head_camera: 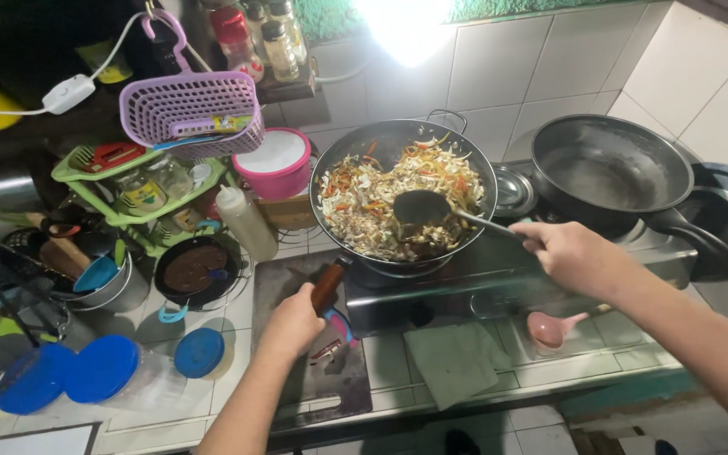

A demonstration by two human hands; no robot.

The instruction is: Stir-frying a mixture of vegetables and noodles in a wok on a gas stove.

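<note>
in the middle of the frame we see a dark wok [404, 194] on the stove [499, 278], filled with shredded vegetables and noodles [381, 198] in white, orange and green. our right hand [570, 253], at centre right, has its fingers clamped on the thin handle of a dark ladle [421, 207], whose bowl rests in the food near the middle of the wok. our left hand [292, 324], lower centre, has its fingers closed around the wok's brown wooden handle [328, 285], which sticks out toward the lower left of the pan.

to the right of the wok an empty black frying pan [608, 168] sits on the next burner, its long handle running to the right edge of the frame. on the tiled desk [482, 362] below the stove lie a folded grey cloth [452, 361] and a pink spoon [549, 329]. at the left a squeeze bottle [246, 221] stands just beside a pink tub [280, 164], with a lilac basket [191, 109] hanging above and blue lids [103, 369] at the lower left.
</note>
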